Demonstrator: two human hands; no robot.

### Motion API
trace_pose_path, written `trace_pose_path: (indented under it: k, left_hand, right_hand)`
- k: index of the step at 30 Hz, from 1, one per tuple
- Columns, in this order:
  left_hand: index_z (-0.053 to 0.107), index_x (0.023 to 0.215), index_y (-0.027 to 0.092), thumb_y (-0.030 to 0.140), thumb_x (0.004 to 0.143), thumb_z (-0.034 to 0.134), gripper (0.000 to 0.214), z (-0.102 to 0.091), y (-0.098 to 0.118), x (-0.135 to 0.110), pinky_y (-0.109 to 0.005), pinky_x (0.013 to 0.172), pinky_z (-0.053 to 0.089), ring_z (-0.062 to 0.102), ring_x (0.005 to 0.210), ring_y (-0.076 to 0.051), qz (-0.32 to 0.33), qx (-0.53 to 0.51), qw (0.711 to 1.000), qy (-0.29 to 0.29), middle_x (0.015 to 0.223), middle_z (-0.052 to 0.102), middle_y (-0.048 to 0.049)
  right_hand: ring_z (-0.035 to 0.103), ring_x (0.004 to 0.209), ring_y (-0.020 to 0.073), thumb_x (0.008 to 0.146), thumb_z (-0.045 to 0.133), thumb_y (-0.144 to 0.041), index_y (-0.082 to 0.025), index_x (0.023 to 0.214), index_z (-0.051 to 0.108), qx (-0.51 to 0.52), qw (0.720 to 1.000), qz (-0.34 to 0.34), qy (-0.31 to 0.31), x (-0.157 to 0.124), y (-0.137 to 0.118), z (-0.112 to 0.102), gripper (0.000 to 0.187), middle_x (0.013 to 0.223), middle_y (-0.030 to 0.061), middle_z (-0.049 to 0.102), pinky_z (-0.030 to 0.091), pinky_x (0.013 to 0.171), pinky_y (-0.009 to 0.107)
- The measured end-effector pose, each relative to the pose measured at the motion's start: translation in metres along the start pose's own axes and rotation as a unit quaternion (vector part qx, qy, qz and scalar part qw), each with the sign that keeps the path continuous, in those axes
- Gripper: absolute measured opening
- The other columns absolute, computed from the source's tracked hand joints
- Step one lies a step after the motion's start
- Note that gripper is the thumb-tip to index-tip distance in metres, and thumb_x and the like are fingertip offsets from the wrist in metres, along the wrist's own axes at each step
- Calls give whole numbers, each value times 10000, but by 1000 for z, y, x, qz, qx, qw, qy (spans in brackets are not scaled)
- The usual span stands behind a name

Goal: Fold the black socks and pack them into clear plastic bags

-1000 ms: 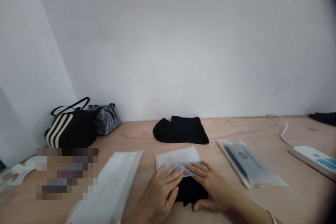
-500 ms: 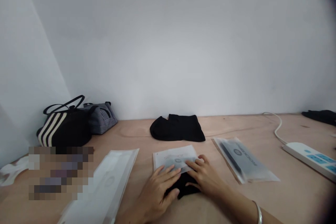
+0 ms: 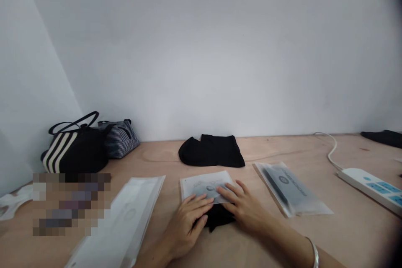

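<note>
A frosted plastic bag (image 3: 202,184) with a printed logo lies in front of me, and black cloth (image 3: 216,216) sticks out below its near edge. My left hand (image 3: 192,220) rests on the bag's near left corner, fingers stretched out, its thumb by the cloth. On the right side, my right hand (image 3: 241,205) lies over the bag and cloth with its fingers spread. How much of the cloth is inside the bag is hidden under the hands. Farther back, a flat folded black garment (image 3: 211,150) lies near the wall.
To the left lies a stack of frosted bags (image 3: 122,213); on the right, a filled frosted bag (image 3: 292,190). A white power strip (image 3: 373,186) with a cable is at far right. Striped black (image 3: 77,150) and grey-striped bags (image 3: 121,139) stand back left. Black cloth (image 3: 385,137) lies back right.
My right hand has shifted slightly left and flattened, its fingers more spread on the bag. The bag has moved slightly left, and less of the black cloth shows below it.
</note>
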State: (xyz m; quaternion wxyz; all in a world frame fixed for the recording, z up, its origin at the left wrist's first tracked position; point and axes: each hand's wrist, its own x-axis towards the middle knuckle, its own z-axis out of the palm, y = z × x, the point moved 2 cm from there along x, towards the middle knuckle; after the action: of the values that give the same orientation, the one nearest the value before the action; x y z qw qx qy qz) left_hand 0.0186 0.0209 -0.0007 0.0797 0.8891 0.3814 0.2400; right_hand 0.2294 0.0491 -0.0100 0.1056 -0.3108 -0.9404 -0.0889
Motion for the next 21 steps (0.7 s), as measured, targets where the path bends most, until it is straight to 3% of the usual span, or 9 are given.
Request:
trace_pose_path:
  k: [5, 9, 11, 14, 17, 21]
  left_hand:
    - [423, 1248, 318, 85, 858, 350, 460, 1, -3, 0, -442, 1013, 305, 412, 1193, -164, 2, -2, 1000, -7, 1273, 487, 25]
    - [430, 1242, 317, 114, 836, 406, 455, 1, -7, -1, -486, 996, 314, 417, 1190, -191, 3, 12, 1000, -8, 1265, 495, 16]
    - [446, 1234, 301, 180, 828, 474, 425, 2, -9, -1, -490, 995, 315, 424, 1184, -207, 10, 9, 1000, -1, 1252, 509, 3]
    - [493, 1196, 283, 159, 846, 450, 373, 4, -11, -1, -415, 980, 365, 478, 1138, -178, 31, -5, 999, 26, 1205, 554, 0]
    - [548, 1132, 272, 67, 844, 372, 394, 4, -10, -1, -346, 948, 407, 525, 1085, -149, 57, -15, 997, 57, 1148, 597, 3]
    - [596, 903, 221, 67, 816, 389, 272, -4, -4, -4, -320, 935, 415, 549, 1051, -158, 43, -58, 995, 74, 1105, 623, -19]
  right_hand:
    - [333, 1212, 244, 836, 412, -185, -214, 1012, 588, 35, 998, 50, 0, 5, -1, -4, 251, 1402, 35, 291, 218, 992, 469]
    - [328, 1222, 249, 792, 498, -347, -207, 1215, 459, 76, 996, 18, -35, -5, 3, -19, 447, 1414, 60, 257, 251, 988, 444]
    - [335, 1222, 244, 785, 508, -314, -194, 1259, 413, 69, 997, 3, -39, -8, 5, -19, 498, 1404, 69, 278, 264, 983, 433]
    - [413, 1169, 204, 829, 436, -177, -212, 1166, 509, 40, 999, -4, -4, -8, 9, -10, 346, 1346, 46, 389, 282, 966, 409]
    - [521, 1044, 167, 864, 408, -163, -236, 961, 608, 40, 997, -35, 64, -5, 8, -3, 234, 1221, 8, 536, 291, 944, 384]
    - [549, 971, 166, 798, 479, -168, -234, 796, 598, 84, 986, -42, 141, -6, 2, -6, 136, 1103, -17, 608, 266, 936, 392]
